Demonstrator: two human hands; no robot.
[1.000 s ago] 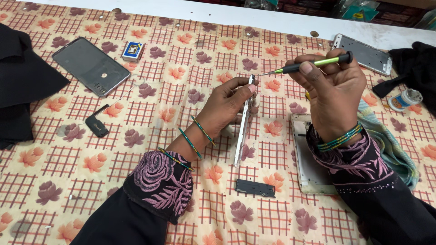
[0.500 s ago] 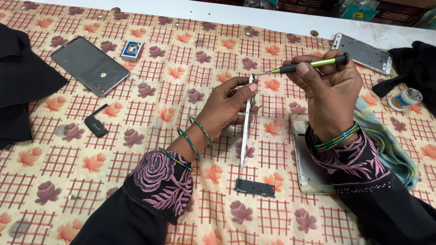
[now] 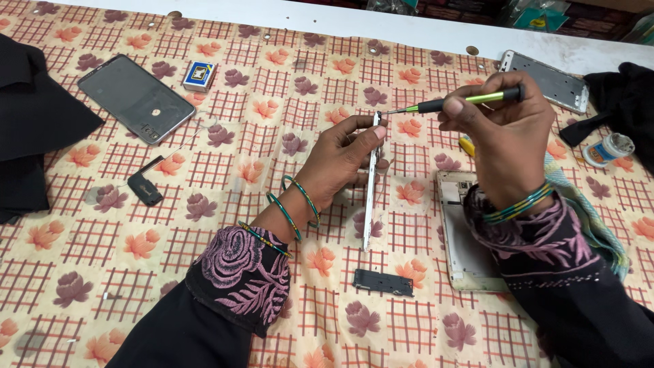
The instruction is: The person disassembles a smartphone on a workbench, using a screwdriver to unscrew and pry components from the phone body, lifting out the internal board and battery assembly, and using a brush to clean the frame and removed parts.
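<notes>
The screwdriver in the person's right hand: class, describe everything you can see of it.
The screwdriver is slim, with a black grip section, a yellow-green handle and a thin metal shaft ending in a fine tip. It lies almost level, tip pointing left. The right hand pinches it between thumb and fingers above the flowered cloth. Its tip meets the top end of the thin silver phone frame, which the left hand holds on edge.

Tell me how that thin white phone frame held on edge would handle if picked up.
The phone frame looks thin and narrow, so probably light and slightly flexible. Standing on edge, it would likely tip flat without the left hand steadying it. The right hand presses a screwdriver at its top, suggesting reasonable stiffness.
</notes>
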